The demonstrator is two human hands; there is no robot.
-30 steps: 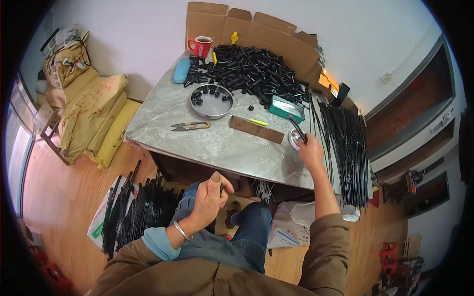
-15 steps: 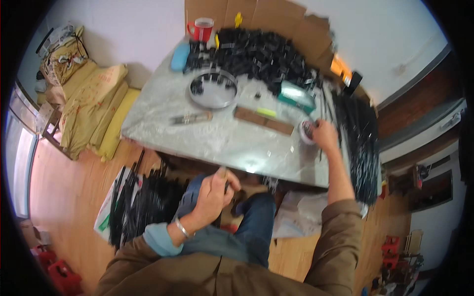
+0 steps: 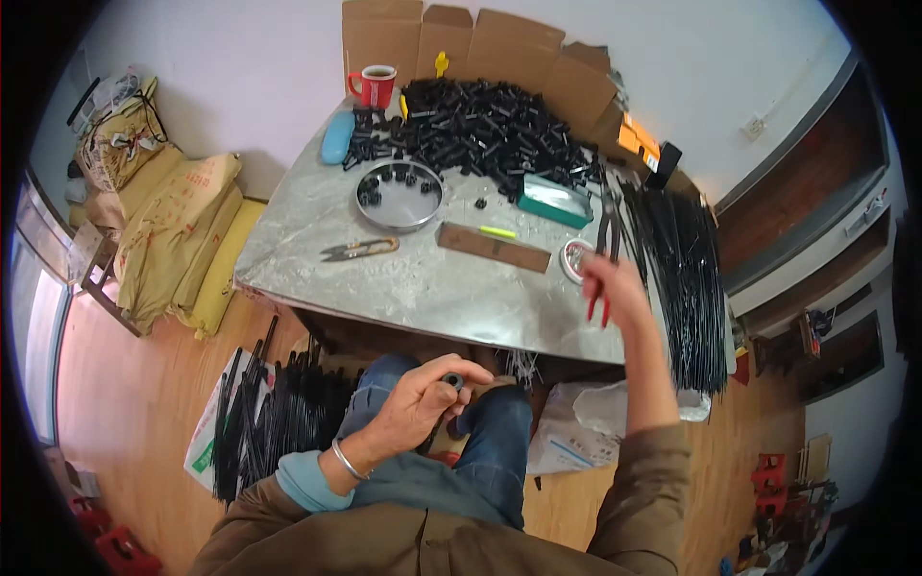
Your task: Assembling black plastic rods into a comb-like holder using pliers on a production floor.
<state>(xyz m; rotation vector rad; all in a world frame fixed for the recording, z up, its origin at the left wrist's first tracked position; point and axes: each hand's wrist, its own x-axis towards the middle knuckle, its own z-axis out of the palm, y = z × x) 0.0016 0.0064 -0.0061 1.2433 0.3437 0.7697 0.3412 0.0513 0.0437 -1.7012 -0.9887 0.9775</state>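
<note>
My left hand (image 3: 423, 401) is closed in front of my lap, around a black rod with a round, hollow end (image 3: 452, 381) showing between thumb and fingers. Over the table's right side my right hand (image 3: 619, 293) grips a red-handled tool (image 3: 596, 309). Its two red handles point toward me; blur and my fingers hide its kind. Just beyond that hand is a small round white tub (image 3: 572, 261) with small pieces inside. Left of the tub lie a brown bar (image 3: 492, 248) and thread snips (image 3: 361, 250). A round metal tray (image 3: 408, 213) holds several small black parts.
Black plastic parts (image 3: 490, 125) are heaped at the back against cardboard (image 3: 519, 43). A green box (image 3: 555, 202), blue case (image 3: 337, 138) and red mug (image 3: 377, 88) stand near them. Long black rods (image 3: 677, 278) cover the right edge; more rods (image 3: 288, 413) lie below left.
My right hand has drawn back from the tub toward me, and red handles now show in it. My left hand has turned and lowered slightly, exposing the rod's round end. The view has shifted.
</note>
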